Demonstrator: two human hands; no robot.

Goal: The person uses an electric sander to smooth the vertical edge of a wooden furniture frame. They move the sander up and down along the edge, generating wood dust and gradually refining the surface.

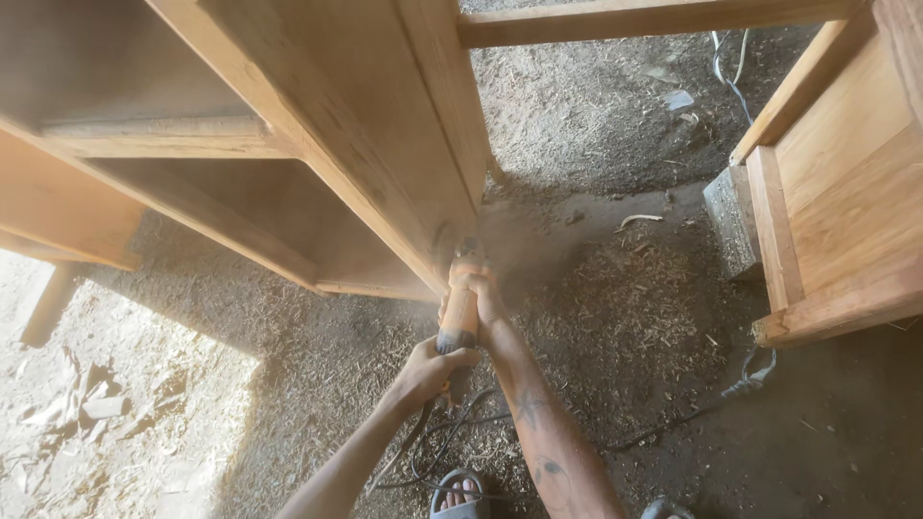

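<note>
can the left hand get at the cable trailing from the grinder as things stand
Probably yes, but not freely: the left hand is wrapped around the grinder handle. The cable hangs just below it, nothing between.

Both arms reach forward, left hand (426, 370) closed behind the right hand (487, 300), both hands gripping.

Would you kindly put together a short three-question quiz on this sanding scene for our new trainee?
1. True or false: both hands hold the orange power sander.
2. Which hand grips the rear handle, nearer the cord? A) left hand B) right hand
3. What does the tool's head press against?

Key:
1. True.
2. A; the right hand is forward, near the head.
3. The edge of the wooden cabinet, with dust flying off above the sawdust-covered floor.
</note>
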